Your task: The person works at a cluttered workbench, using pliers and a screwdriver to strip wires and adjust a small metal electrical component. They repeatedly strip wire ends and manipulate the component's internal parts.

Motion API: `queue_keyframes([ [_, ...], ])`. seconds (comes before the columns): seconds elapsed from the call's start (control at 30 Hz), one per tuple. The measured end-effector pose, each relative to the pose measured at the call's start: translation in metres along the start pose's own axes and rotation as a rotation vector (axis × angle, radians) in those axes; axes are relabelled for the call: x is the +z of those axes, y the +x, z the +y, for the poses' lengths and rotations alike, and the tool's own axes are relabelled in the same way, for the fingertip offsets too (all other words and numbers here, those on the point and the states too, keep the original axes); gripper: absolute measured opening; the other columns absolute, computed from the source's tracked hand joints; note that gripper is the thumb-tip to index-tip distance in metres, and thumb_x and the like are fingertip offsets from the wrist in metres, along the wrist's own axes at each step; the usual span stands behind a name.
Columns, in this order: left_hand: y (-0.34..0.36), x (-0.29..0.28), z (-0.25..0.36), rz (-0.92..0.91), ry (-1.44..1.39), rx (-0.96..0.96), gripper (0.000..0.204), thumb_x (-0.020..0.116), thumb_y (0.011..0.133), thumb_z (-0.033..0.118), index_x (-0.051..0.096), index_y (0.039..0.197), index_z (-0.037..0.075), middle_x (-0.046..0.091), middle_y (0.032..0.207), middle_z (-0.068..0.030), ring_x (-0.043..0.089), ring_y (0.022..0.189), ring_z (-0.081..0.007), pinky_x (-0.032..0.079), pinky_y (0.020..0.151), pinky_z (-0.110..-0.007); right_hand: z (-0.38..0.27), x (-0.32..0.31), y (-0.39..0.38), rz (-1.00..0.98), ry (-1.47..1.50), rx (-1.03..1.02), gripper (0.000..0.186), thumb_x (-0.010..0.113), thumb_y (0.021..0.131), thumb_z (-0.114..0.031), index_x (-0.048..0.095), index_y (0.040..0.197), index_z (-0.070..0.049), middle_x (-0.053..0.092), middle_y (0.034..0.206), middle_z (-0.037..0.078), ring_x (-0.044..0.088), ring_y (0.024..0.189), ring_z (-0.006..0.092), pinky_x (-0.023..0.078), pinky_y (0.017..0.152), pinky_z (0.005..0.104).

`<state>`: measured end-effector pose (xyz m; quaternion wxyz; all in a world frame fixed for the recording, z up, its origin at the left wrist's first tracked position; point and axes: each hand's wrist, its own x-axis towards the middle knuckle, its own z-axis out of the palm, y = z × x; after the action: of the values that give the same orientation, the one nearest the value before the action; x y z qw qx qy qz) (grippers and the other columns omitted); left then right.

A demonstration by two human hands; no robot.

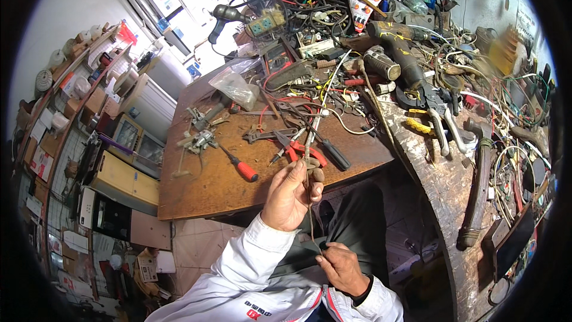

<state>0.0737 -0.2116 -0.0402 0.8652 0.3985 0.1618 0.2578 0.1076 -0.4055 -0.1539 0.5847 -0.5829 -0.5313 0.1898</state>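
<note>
My left hand (288, 197) is raised in front of the table edge, its fingers closed round a thin brownish cord (310, 220). The cord hangs below that hand and bends toward my right hand (344, 269). Low over my lap, the right hand pinches the cord's lower part between thumb and fingers. Just beyond the left hand lie red-handled pliers (302, 150) and a tool with a black handle (336, 155). A red-handled screwdriver (245, 170) rests to their left, near some small metal fittings (201, 138). Whether the cord continues above the left fingers is hard to make out.
The wooden table (179, 194) carries a clear plastic bag (234, 86), a multimeter (277, 58) and tangled wires. On the worn bench at right lie a hammer (476, 197), a power drill (399, 48) and more cables. Crowded shelves (71, 101) stand at left.
</note>
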Motion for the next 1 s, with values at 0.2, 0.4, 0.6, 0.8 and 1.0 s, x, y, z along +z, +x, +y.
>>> queue_keyframes([
  [0.2, -0.001, -0.006, -0.003, -0.071, 0.075, 0.072, 0.032, 0.05, 0.105, 0.026, 0.057, 0.125, 0.003, 0.066, 0.108, -0.0114, 0.064, 0.089, -0.0185, 0.05, 0.073, -0.031, 0.009, 0.002, 0.003, 0.038, -0.223, -0.022, 0.02, 0.07, 0.085, -0.008, 0.057, 0.072, -0.001, 0.054, 0.065, 0.015, 0.059, 0.063, 0.0343, 0.053, 0.084, 0.0461],
  [0.4, -0.003, 0.007, 0.0, 0.024, 0.227, 0.205, 0.033, 0.05, 0.103, 0.019, 0.055, 0.13, 0.001, 0.066, 0.118, -0.0148, 0.067, 0.102, -0.0235, 0.056, 0.086, -0.037, 0.027, 0.006, -0.006, -0.048, -0.066, 0.026, 0.013, 0.067, 0.09, -0.011, 0.061, 0.083, -0.001, 0.059, 0.069, 0.013, 0.062, 0.068, 0.0315, 0.046, 0.098, 0.0512],
  [0.6, -0.01, -0.003, 0.001, 0.041, 0.387, 0.225, 0.025, 0.059, 0.101, 0.019, 0.066, 0.116, 0.0, 0.071, 0.099, -0.0098, 0.069, 0.088, -0.0167, 0.058, 0.077, -0.031, 0.049, 0.018, -0.012, -0.084, 0.087, 0.086, 0.02, 0.057, 0.097, -0.016, 0.064, 0.108, -0.001, 0.068, 0.098, 0.016, 0.064, 0.101, 0.0345, 0.034, 0.109, 0.0573],
  [0.8, -0.014, -0.008, 0.0, 0.097, 0.499, 0.258, 0.027, 0.058, 0.101, 0.02, 0.065, 0.116, -0.002, 0.07, 0.097, -0.0095, 0.068, 0.086, -0.0168, 0.058, 0.076, -0.031, 0.059, 0.026, -0.017, -0.192, 0.085, 0.121, 0.02, 0.058, 0.097, -0.018, 0.065, 0.103, 0.0, 0.067, 0.092, 0.016, 0.064, 0.093, 0.037, 0.04, 0.105, 0.0527],
  [1.0, -0.018, -0.008, 0.004, 0.103, 0.492, 0.224, 0.029, 0.057, 0.102, 0.022, 0.065, 0.116, -0.001, 0.07, 0.101, -0.0095, 0.067, 0.089, -0.0166, 0.057, 0.077, -0.033, 0.058, 0.029, -0.015, -0.098, 0.063, 0.045, 0.016, 0.063, 0.092, -0.016, 0.067, 0.091, 0.0, 0.067, 0.084, 0.016, 0.064, 0.084, 0.0365, 0.046, 0.097, 0.0481],
])
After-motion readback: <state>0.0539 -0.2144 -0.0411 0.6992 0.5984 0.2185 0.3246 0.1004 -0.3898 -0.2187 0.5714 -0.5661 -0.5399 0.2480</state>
